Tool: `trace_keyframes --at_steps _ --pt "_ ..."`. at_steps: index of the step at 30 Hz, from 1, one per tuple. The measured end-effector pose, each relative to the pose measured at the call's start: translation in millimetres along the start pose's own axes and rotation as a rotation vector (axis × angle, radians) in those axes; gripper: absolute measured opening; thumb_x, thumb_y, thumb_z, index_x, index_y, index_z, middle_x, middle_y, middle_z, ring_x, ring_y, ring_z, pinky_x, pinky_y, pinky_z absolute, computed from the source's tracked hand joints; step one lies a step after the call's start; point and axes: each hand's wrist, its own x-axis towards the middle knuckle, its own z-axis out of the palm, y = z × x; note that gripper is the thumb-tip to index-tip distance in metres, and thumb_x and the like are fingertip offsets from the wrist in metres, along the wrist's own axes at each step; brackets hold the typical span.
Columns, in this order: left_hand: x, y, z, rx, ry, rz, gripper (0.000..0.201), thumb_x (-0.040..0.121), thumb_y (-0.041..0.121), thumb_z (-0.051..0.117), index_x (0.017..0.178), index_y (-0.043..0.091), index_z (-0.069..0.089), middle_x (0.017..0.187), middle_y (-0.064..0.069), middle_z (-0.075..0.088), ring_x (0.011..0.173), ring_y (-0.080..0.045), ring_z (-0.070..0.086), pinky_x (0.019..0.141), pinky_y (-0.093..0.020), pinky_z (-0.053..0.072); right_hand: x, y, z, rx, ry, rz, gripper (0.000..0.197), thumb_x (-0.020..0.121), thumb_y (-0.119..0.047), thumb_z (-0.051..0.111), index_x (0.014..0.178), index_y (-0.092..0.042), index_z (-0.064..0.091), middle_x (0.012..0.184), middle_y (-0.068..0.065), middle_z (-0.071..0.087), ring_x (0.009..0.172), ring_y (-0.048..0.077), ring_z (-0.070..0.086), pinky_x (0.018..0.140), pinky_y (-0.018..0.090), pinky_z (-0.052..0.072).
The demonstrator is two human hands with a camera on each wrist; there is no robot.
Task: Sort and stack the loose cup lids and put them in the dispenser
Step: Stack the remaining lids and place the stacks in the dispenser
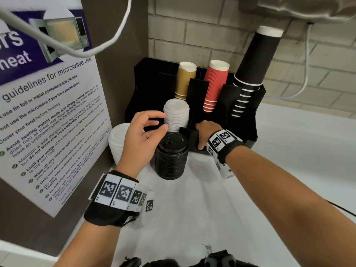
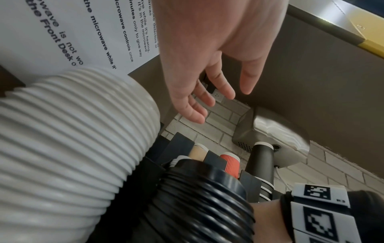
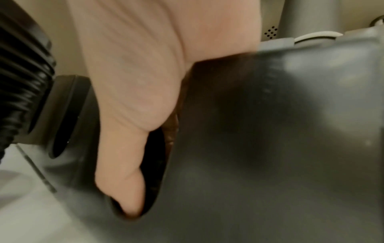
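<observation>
1. Left hand [image 1: 139, 138] hovers with relaxed, slightly curled fingers, holding nothing, thumb close to the white lid stack in the dispenser [image 1: 176, 115]. Contact can't be confirmed.
2. Right hand [image 1: 205, 134] reaches into a front slot of the black dispenser [image 1: 248, 120]. Thumb [image 3: 124, 189] is hooked in the front cutout and the fingers are hidden inside, so grip state can't be told.
3. Left of the left hand: a loose white lid stack [image 1: 116, 145] on the white counter [image 1: 289, 180], against the wall with the microwave notice [image 1: 48, 112].
4. Between the hands, just in front of the dispenser: a black lid stack [image 1: 171, 157], upright on the counter.
5. Beyond the hands, in the dispenser's rear slots: tan cups [image 1: 185, 79], red ribbed cups [image 1: 214, 85], then black cups [image 1: 252, 70] leaning right.
</observation>
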Motion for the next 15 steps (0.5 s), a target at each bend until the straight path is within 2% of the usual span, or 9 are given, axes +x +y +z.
trace_keyframes --at_steps 3,5,6,7,9,11,12,13,15 --pt "0 1 0 0.007 0.003 -0.001 0.028 0.089 0.005 0.064 0.101 0.03 0.061 0.119 -0.007 0.056 0.103 -0.01 0.058 0.081 -0.009 0.046 0 4 0 0.053 -0.065 -0.029 0.035 0.068 -0.012 0.078 0.096 -0.009 0.057 0.105 0.009 0.06 0.086 0.024 0.06 0.053 0.024 0.041" --pt "0 3 -1 0.006 0.006 -0.006 0.028 0.089 0.005 0.064 0.101 0.03 0.061 0.119 -0.007 0.056 0.103 -0.011 0.058 0.081 -0.009 0.045 0 6 -4 0.071 -0.129 -0.033 0.028 0.076 -0.011 0.072 0.099 -0.004 0.059 0.107 0.013 0.061 0.079 0.022 0.055 0.049 0.023 0.04" --pt "0 3 -2 0.004 0.011 -0.008 0.027 0.09 0.005 0.064 0.101 0.029 0.061 0.119 -0.007 0.056 0.103 -0.011 0.059 0.081 -0.009 0.045 0 7 -7 0.076 -0.148 -0.025 0.025 0.08 -0.01 0.068 0.102 -0.001 0.061 0.109 0.015 0.062 0.08 0.023 0.057 0.053 0.025 0.045" --pt "0 3 -3 -0.001 0.019 -0.011 0.026 0.09 0.004 0.064 0.101 0.028 0.062 0.119 -0.008 0.057 0.101 -0.009 0.059 0.08 -0.009 0.045 -1 8 -10 0.099 -0.109 -0.021 0.023 0.084 -0.007 0.062 0.106 0.0 0.062 0.111 0.016 0.063 0.085 0.026 0.059 0.062 0.029 0.051" --pt "1 2 -6 -0.008 0.037 -0.02 0.022 0.09 0.004 0.063 0.103 0.022 0.063 0.118 -0.007 0.059 0.096 -0.001 0.06 0.079 -0.008 0.045 -8 7 -18 0.328 0.149 -0.037 0.026 0.088 0.0 0.051 0.111 -0.002 0.062 0.113 0.017 0.062 0.097 0.032 0.06 0.083 0.036 0.052" --pt "1 1 -10 -0.003 0.056 -0.025 0.02 0.09 0.004 0.063 0.105 0.017 0.064 0.117 -0.005 0.062 0.091 0.006 0.059 0.078 -0.007 0.045 -25 -3 -26 0.657 0.464 -0.176 0.024 0.086 0.002 0.051 0.107 -0.002 0.063 0.103 0.018 0.063 0.093 0.03 0.061 0.085 0.037 0.05" --pt "2 -1 -11 0.001 0.065 -0.027 0.02 0.09 0.004 0.063 0.105 0.017 0.064 0.116 -0.004 0.063 0.089 0.006 0.059 0.078 -0.008 0.046 -34 -10 -29 0.762 0.491 -0.274 0.022 0.085 0.001 0.056 0.105 -0.003 0.063 0.101 0.017 0.063 0.091 0.026 0.061 0.084 0.034 0.05" --pt "2 -2 -13 0.003 0.073 -0.028 0.02 0.09 0.004 0.063 0.105 0.017 0.064 0.114 -0.003 0.063 0.089 0.006 0.059 0.078 -0.009 0.046 -42 -17 -31 0.779 0.438 -0.369 0.023 0.084 -0.005 0.063 0.107 -0.005 0.063 0.103 0.015 0.063 0.093 0.023 0.06 0.084 0.029 0.048" --pt "3 -3 -15 0.006 0.083 -0.026 0.021 0.09 0.004 0.064 0.104 0.02 0.064 0.111 -0.001 0.063 0.087 0.005 0.058 0.078 -0.009 0.046 -52 -32 -28 0.676 0.22 -0.473 0.048 0.078 -0.028 0.076 0.121 -0.018 0.057 0.117 0.007 0.057 0.107 0.017 0.053 0.09 0.025 0.044"
